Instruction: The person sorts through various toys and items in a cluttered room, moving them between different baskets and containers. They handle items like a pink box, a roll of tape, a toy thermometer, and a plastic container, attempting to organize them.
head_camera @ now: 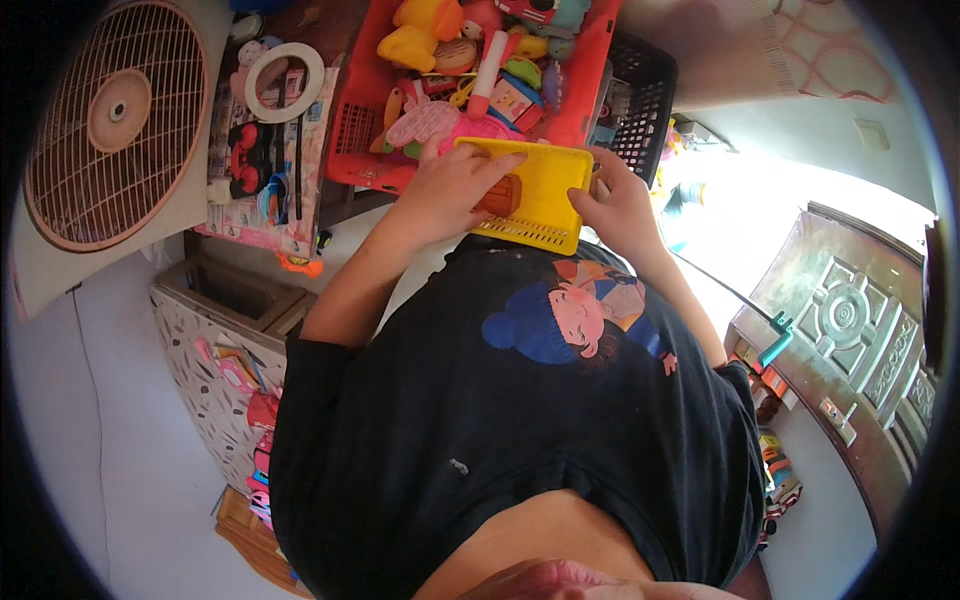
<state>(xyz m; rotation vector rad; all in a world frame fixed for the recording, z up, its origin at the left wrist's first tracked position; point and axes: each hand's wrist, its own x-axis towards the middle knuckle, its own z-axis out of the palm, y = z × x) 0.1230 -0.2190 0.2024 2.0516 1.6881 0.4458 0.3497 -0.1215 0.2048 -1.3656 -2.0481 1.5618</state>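
A small yellow plastic basket [551, 180] with a slotted side is tilted between my hands, in front of my dark T-shirt. My left hand [450, 187] grips its left part, fingers over the edge. Next to those fingers a brown block-like thing [502, 196] lies inside the basket, partly hidden by my hand. On the right side, my right hand [619, 202] holds the basket rim, with the thumb inside and the fingers behind. Just beyond stands a large red plastic crate [592, 90] full of toys, among them a yellow rubber duck [409, 46] and a pink winged wand toy [487, 75].
A black plastic basket [664, 97] stands right of the crate. To the left are a roll of white tape [311, 82], red and black toy pieces [247, 161] and a large fan grille [67, 187]. A carved door [840, 307] is at the right.
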